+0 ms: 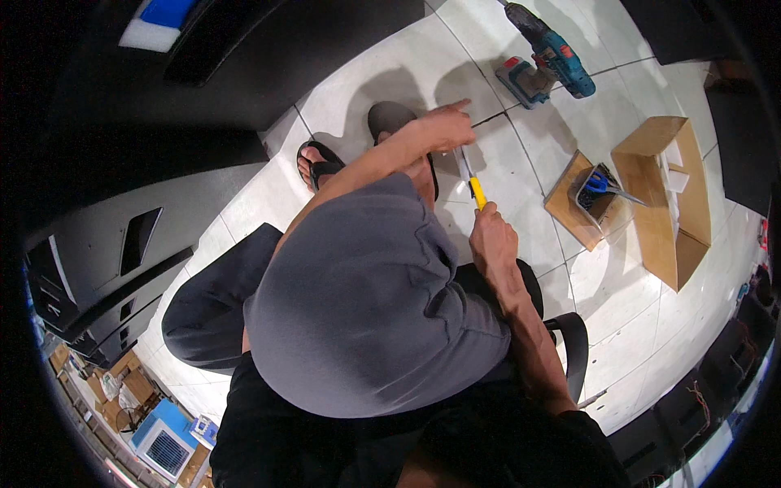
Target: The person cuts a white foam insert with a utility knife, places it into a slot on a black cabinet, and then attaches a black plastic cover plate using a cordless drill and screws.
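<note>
My right hand [495,242] is wrapped round the yellow handle of a utility knife [477,192]. The thin metal blade points away from me, up to my left hand [447,128]. That hand hovers over the floor by my feet with its index finger stretched out. Its other fingers are curled by the blade tip; whether they pinch something small is hidden. A large grey rounded piece of fabric [358,301] fills the middle of the view and covers part of my left arm.
A teal cordless drill [561,65] lies on the tiled floor [521,154] ahead. To the right are an open cardboard box [691,203] and a flat brown piece [567,201] bearing a small container [587,195] with blue-handled scissors [600,181]. Dark panels [187,106] stand left.
</note>
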The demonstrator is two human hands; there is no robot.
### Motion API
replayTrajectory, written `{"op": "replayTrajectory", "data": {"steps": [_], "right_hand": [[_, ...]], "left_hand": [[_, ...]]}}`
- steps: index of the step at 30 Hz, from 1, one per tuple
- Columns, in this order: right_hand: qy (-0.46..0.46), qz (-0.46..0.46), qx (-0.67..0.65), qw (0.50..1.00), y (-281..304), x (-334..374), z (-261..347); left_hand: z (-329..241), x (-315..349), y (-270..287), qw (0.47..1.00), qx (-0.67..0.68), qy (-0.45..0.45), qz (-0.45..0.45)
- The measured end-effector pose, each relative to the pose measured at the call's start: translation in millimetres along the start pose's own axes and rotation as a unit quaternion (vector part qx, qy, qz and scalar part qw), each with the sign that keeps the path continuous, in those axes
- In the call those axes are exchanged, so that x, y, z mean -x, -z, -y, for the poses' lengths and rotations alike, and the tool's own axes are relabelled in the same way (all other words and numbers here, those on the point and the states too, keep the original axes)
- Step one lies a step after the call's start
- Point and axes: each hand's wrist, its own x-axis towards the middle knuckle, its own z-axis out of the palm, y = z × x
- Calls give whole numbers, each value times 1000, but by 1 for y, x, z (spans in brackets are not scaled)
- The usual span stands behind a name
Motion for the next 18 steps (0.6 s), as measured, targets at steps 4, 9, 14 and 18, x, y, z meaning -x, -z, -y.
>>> {"op": "replayTrajectory", "data": {"steps": [4, 9, 14, 18], "right_hand": [[1, -10, 13, 1000, -1, 0, -2], [14, -15, 16, 1000, 2, 7, -7], [37, -7, 8, 999, -3, 15, -8], [21, -19, 9, 1000, -2, 11, -10]], "left_hand": [[-17, -8, -1, 998, -2, -70, -2], [-13, -10, -13, 998, 43, -36, 39], [-12, 2, -12, 996, 37, -17, 76], [-13, -10, -6, 996, 30, -32, 77]]}}
